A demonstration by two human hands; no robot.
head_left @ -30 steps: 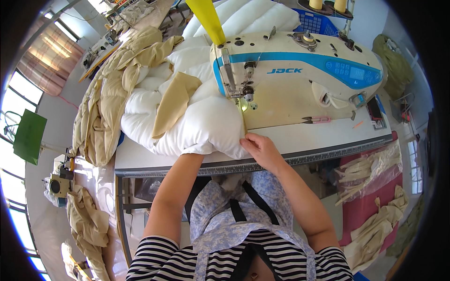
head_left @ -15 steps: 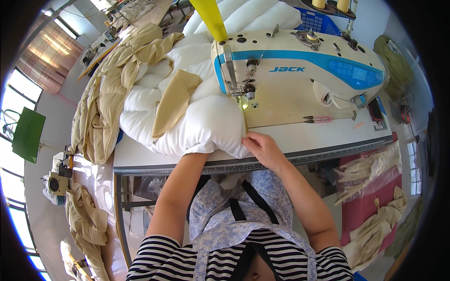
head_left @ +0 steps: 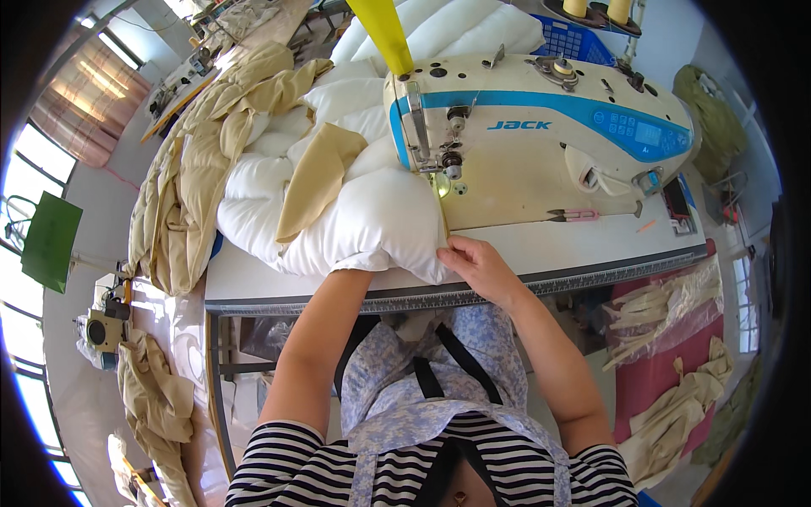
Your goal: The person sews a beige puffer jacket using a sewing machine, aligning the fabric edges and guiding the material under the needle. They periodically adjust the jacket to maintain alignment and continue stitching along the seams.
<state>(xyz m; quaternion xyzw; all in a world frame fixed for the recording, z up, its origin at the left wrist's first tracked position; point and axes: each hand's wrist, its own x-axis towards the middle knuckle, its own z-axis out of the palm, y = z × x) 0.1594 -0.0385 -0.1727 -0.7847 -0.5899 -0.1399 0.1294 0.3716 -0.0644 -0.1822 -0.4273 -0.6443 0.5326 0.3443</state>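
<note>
A puffy white padded garment piece [head_left: 384, 215] lies bunched on the sewing table, its right edge running up under the needle area of a sewing machine [head_left: 541, 118]. My right hand [head_left: 477, 264] pinches that edge at its near right corner, thumb and fingers closed on it. My left forearm [head_left: 334, 313] reaches in under the near side of the white padding, which hides the hand and its fingers. A beige fabric panel [head_left: 321, 182] lies folded over on top of the white padding. Along the seam edge shows a thin beige strip.
Pink-handled scissors [head_left: 581, 215] and a phone-like dark object [head_left: 678, 203] lie on the table's right side. A ruler strip [head_left: 574, 276] runs along the front edge. Beige padded fabric [head_left: 190, 177] is heaped at left. A yellow strip [head_left: 384, 34] hangs by the machine head.
The white padding has shifted slightly near my left wrist, its near edge bulging a little. My right hand keeps its pinch, barely moved.
</note>
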